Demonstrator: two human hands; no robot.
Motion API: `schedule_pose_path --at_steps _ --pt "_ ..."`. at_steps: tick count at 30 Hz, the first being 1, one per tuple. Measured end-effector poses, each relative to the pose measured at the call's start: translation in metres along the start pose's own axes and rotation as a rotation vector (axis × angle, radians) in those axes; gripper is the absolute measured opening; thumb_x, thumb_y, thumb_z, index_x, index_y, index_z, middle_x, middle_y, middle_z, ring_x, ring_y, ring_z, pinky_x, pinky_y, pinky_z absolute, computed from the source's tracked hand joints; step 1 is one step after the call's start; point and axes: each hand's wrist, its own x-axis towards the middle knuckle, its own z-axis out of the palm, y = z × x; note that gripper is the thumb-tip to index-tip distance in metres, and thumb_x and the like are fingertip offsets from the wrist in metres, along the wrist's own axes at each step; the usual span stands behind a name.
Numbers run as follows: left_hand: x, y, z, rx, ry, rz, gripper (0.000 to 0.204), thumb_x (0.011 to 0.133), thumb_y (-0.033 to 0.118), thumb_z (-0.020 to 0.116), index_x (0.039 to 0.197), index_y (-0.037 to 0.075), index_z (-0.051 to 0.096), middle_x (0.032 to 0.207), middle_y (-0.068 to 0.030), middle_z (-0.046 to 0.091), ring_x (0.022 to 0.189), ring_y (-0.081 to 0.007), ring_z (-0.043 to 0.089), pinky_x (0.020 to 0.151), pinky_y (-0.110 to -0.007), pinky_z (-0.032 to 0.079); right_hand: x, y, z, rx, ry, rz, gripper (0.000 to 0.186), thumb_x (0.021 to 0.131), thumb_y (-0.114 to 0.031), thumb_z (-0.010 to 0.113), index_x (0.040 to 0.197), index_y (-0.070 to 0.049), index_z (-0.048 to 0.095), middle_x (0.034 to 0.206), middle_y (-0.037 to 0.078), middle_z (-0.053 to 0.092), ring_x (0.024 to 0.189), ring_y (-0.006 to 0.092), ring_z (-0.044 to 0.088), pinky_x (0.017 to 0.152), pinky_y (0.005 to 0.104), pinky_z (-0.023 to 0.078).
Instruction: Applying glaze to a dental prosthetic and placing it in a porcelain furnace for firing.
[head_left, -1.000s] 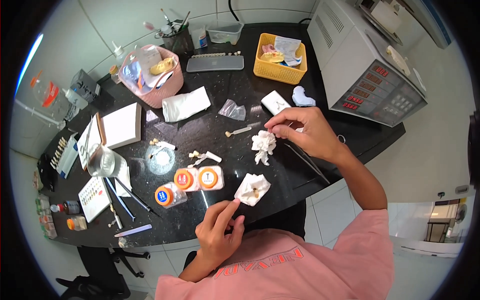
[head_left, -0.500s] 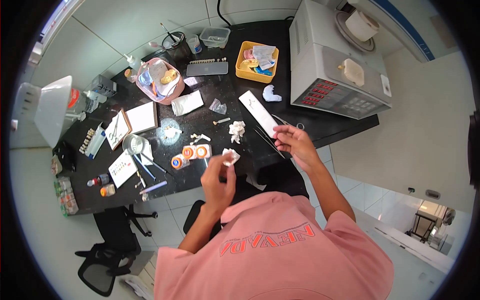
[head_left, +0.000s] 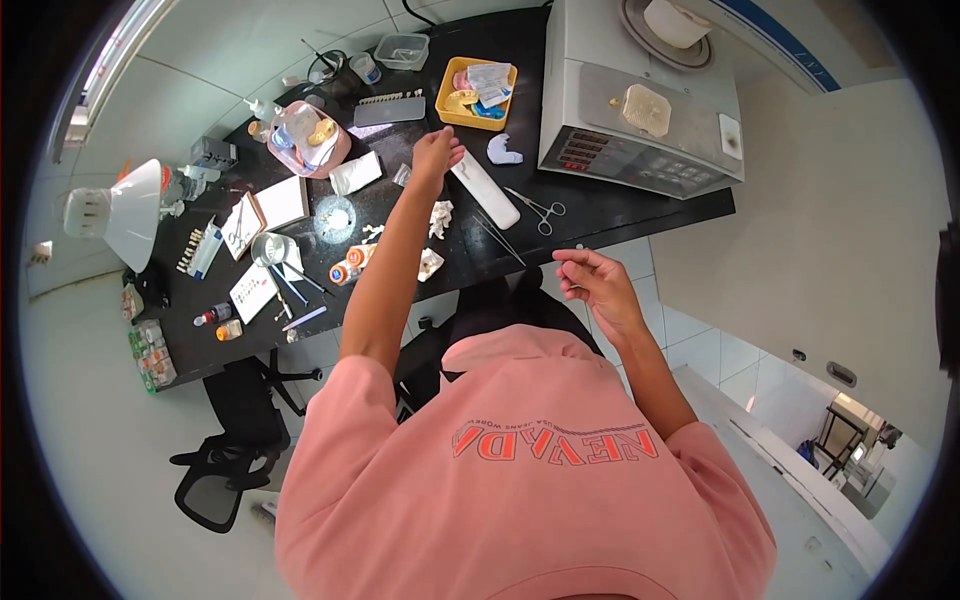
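My left hand point(head_left: 437, 153) reaches far across the black table, near the top end of a long white slab point(head_left: 485, 190). Its fingers are loosely bent, and I see nothing in them. In front of the table edge, my right hand point(head_left: 600, 288) is raised with thumb and fingers pinched. Whatever small thing it may hold is too small to name. Between the hands lie metal tweezers point(head_left: 499, 238) and scissor-like forceps point(head_left: 540, 210). Two crumpled white tissues point(head_left: 440, 218) sit left of the slab, beside my left forearm.
A yellow basket point(head_left: 443, 103) of dental models and packets stands beyond my left hand, near a pink tub point(head_left: 340, 160). A grey machine point(head_left: 640, 130) fills the right end. Orange-capped jars point(head_left: 343, 272), a glass cup point(head_left: 268, 248) and brushes point(head_left: 310, 282) stand left. A white lamp point(head_left: 135, 215) overhangs there.
My left hand has moved from beside the near tissue, forward over the table. My right hand has come away from the slab's near end, uncovering the forceps. The view has shifted.
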Motion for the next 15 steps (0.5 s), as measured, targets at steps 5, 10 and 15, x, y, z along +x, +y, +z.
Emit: schedule_pose_path --at_steps 5,10,15 --pt "0.056 -0.003 0.023 -0.182 0.237 -0.112 0.046 0.09 0.024 0.067 0.119 -0.007 0.047 0.103 -0.0141 0.055 0.075 -0.0243 0.064 0.063 -0.033 0.059 -0.005 -0.011 0.0 -0.08 0.068 -0.102 0.024 0.093 -0.011 0.065 0.115 0.0 0.064 0.091 0.005 0.068 0.079 0.0095 0.065 0.072 0.0213 0.053" --pt "0.087 -0.002 0.035 -0.209 0.276 -0.323 0.051 0.088 0.017 0.069 0.128 -0.001 0.044 0.118 -0.0185 0.053 0.094 -0.031 0.063 0.068 -0.045 0.06 -0.006 -0.024 0.017 0.068 0.092 -0.113 0.025 0.094 -0.011 0.063 0.117 0.0 0.063 0.094 0.006 0.068 0.08 0.0103 0.064 0.073 0.0224 0.053" --pt "0.101 0.003 0.024 -0.224 0.147 -0.318 0.033 0.093 0.009 0.053 0.125 0.003 0.049 0.118 -0.0145 0.058 0.104 -0.0298 0.062 0.083 -0.048 0.058 -0.002 -0.05 0.041 0.134 0.059 -0.204 0.025 0.095 -0.01 0.061 0.117 0.002 0.062 0.096 0.008 0.068 0.081 0.0114 0.065 0.074 0.0239 0.053"
